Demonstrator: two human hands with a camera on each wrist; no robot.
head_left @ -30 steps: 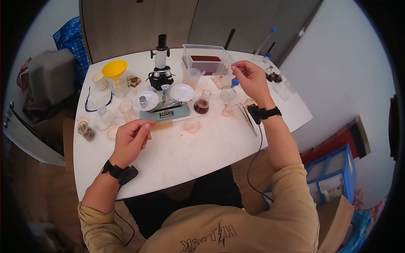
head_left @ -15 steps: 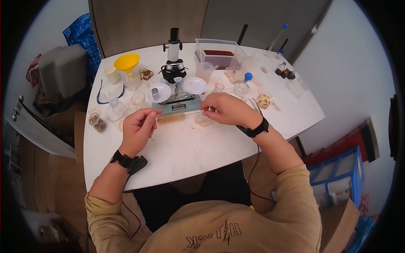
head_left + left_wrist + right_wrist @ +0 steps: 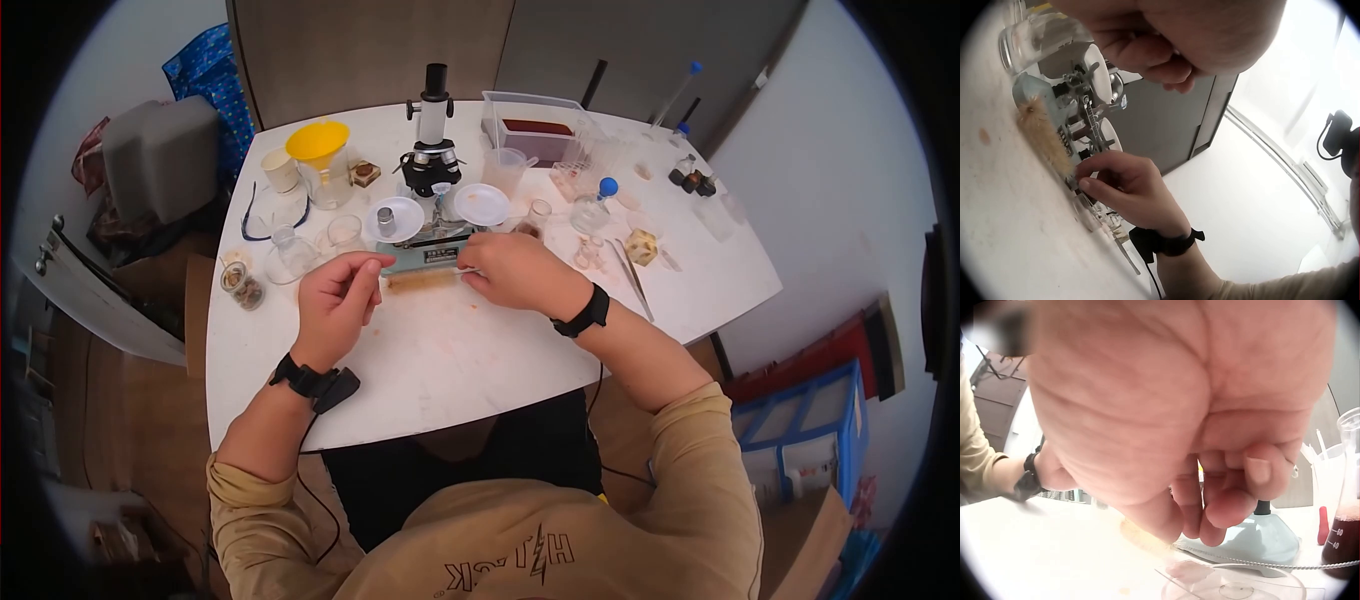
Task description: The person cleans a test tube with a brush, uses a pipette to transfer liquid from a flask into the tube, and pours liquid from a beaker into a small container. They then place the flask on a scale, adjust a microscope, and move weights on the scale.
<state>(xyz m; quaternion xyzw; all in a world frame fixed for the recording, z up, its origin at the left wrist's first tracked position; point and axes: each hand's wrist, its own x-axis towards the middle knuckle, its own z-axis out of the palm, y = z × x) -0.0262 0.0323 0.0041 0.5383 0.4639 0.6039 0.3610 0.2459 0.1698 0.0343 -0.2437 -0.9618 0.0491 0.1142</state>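
A test tube brush [image 3: 420,282] with tan bristles and a twisted wire handle lies at the front of a balance [image 3: 405,262] with two white pans. My right hand [image 3: 525,275] reaches over it, thumb and forefinger pinching at the handle end of the bristles. In the right wrist view the twisted wire [image 3: 1272,565] runs out to the right beneath the fingers, above a clear round dish [image 3: 1235,589]. My left hand [image 3: 335,310] hovers left of the brush [image 3: 1044,134], its fingers loosely curled with nothing visible in them.
Behind the balance stands a microscope [image 3: 432,150]. A flask of dark liquid [image 3: 1341,544] is beside the right hand. To the left are a yellow funnel [image 3: 317,143], safety glasses [image 3: 258,238] and a small jar [image 3: 242,288]. Tweezers [image 3: 634,280] lie to the right.
My right hand has come from the blue-capped bottle at the right, down and left to the brush. The left hand keeps nearly the same pose, and the view has shifted.
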